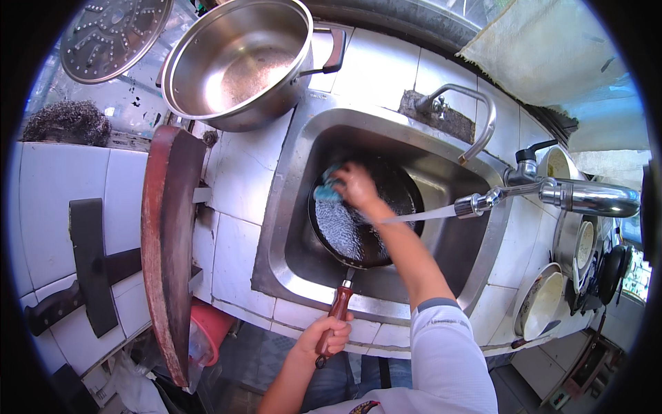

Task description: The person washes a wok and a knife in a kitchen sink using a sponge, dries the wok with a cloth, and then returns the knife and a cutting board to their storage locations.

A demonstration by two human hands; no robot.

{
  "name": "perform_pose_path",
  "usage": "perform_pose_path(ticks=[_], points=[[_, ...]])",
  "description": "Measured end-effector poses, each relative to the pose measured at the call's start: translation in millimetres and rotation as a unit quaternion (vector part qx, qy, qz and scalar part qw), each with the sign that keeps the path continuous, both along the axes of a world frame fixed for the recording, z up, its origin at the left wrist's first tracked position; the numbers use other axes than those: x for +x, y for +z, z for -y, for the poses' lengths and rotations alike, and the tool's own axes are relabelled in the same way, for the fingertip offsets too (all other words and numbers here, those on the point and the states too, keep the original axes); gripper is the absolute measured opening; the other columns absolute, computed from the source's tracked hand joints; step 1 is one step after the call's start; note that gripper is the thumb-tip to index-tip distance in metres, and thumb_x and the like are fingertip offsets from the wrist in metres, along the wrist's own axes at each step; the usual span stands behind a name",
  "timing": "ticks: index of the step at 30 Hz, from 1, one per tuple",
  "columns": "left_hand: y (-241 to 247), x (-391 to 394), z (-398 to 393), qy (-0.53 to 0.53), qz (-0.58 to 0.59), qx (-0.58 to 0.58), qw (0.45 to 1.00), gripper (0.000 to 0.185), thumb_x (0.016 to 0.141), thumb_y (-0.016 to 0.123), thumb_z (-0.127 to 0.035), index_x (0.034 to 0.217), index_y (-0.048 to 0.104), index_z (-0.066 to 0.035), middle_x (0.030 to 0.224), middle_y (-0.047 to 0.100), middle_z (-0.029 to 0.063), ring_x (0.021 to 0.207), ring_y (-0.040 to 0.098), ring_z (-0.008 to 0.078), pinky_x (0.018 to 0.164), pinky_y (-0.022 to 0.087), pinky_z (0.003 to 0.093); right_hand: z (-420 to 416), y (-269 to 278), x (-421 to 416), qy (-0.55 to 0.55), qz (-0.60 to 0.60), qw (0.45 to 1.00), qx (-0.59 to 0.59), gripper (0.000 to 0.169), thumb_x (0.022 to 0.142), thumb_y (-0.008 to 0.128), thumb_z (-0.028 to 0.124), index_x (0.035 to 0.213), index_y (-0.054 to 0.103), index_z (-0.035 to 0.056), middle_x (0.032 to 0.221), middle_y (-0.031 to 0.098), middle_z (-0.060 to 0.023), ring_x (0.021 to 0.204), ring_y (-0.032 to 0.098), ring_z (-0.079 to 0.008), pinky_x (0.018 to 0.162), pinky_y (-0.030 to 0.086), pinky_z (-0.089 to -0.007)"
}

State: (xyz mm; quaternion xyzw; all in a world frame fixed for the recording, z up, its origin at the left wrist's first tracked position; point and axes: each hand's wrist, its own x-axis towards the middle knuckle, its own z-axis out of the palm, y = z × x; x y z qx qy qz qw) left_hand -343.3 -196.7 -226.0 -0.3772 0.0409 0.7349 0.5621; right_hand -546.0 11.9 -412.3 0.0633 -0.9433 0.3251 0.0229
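A black frying pan (372,248) lies tilted in the stainless steel sink (465,243), with water spread over its inside. My left hand (325,334) grips its reddish-brown handle (340,302) at the sink's front edge. Inside the pan, my right hand (357,183), blurred, presses a blue-green cloth or scrubber (329,189) against the far left part of the surface. Water streams from the chrome faucet (468,205) on the right and strikes my right wrist and forearm. Part of the cloth is hidden under the fingers.
A large steel pot (235,62) stands at the back left, near a perforated steamer plate (114,36). A thick wooden chopping board (165,248) and a knife (57,308) are at the left wall. A second faucet (481,114) arches over the sink's back. Bowls (540,305) sit at right.
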Motion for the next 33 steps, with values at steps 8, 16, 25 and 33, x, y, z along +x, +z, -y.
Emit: perform_pose_path(ticks=[8, 16, 25, 33], points=[[-0.7, 1.7, 2.2, 0.0, -0.032, -0.021, 0.999, 0.024, 0.077, 0.054, -0.005, 0.1, 0.046, -0.004, 0.062, 0.045, 0.0032, 0.045, 0.042, 0.0099, 0.038, 0.035, 0.0242, -94.9, 30.0, 127.0, 0.056, 0.21, 0.95, 0.224, 0.038, 0.067, 0.064, 0.014, 0.102, 0.051, 0.0084, 0.098, 0.052, -0.014, 0.09, 0.051, -0.0342, 0.078, 0.045, -0.0442], [11.4, -1.3, -8.7, -0.073, -0.062, -0.107, 0.99, 0.022, 0.078, 0.052, -0.004, 0.099, 0.045, -0.003, 0.062, 0.045, 0.0037, 0.042, 0.042, 0.0106, 0.037, 0.035, 0.0246, -0.4, 81.3, 113.9, 0.035, 0.452, 0.843, -0.289, 0.035, 0.074, 0.058, 0.03, 0.102, 0.061, 0.0083, 0.09, 0.063, -0.0157, 0.083, 0.061, -0.029, 0.075, 0.046, -0.0365], [-0.7, 5.8, -4.0, -0.006, -0.013, -0.029, 0.999, 0.022, 0.077, 0.051, -0.003, 0.099, 0.047, -0.004, 0.059, 0.042, 0.0024, 0.042, 0.04, 0.0099, 0.036, 0.033, 0.0241, -96.8, 52.2, 104.6, 0.039, 0.187, 0.96, 0.206, 0.028, 0.064, 0.059, 0.018, 0.09, 0.064, 0.0109, 0.093, 0.06, -0.0145, 0.094, 0.054, -0.0322, 0.081, 0.046, -0.0416], [4.4, -4.0, -5.9, -0.083, -0.024, -0.061, 0.994, 0.021, 0.076, 0.052, -0.004, 0.096, 0.047, -0.004, 0.058, 0.041, 0.0007, 0.043, 0.039, 0.0091, 0.037, 0.033, 0.0241, 3.6, -1.4, 1.6, -0.249, 0.03, 0.962, 0.11, 0.027, 0.065, 0.061, 0.012, 0.09, 0.058, 0.0019, 0.098, 0.053, -0.0164, 0.094, 0.049, -0.0356, 0.078, 0.043, -0.0452]])
